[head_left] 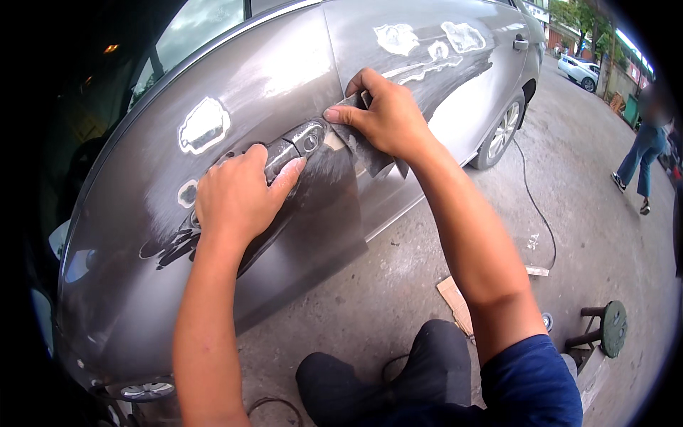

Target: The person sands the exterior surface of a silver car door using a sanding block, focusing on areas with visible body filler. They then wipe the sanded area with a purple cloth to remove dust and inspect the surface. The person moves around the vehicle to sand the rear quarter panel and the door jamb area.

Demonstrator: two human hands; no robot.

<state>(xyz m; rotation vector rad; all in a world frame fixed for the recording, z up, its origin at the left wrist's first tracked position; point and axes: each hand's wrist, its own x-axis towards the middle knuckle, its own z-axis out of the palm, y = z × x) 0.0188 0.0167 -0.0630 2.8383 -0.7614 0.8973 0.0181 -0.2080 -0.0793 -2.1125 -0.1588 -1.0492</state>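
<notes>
My left hand (238,192) is wrapped round the door handle (286,156) of a grey car door (306,249), thumb and fingers on either side of it. Just beyond the handle's right end, my right hand (390,117) pinches a dark, folded sheet of sandpaper (366,151) between thumb and fingers. The sheet hangs over the door's edge, close to the gap with the rear door (427,107). Scuffed paint surrounds the handle. A bare whitish patch (205,126) shows above my left hand, and several more mark the rear door.
A dark cable (537,199) runs across the concrete floor from near the rear wheel (504,135). Right of my legs lie a piece of cardboard (454,302) and a tipped green stool (613,329). A person in jeans (638,156) walks at the far right, near a parked white car (578,71).
</notes>
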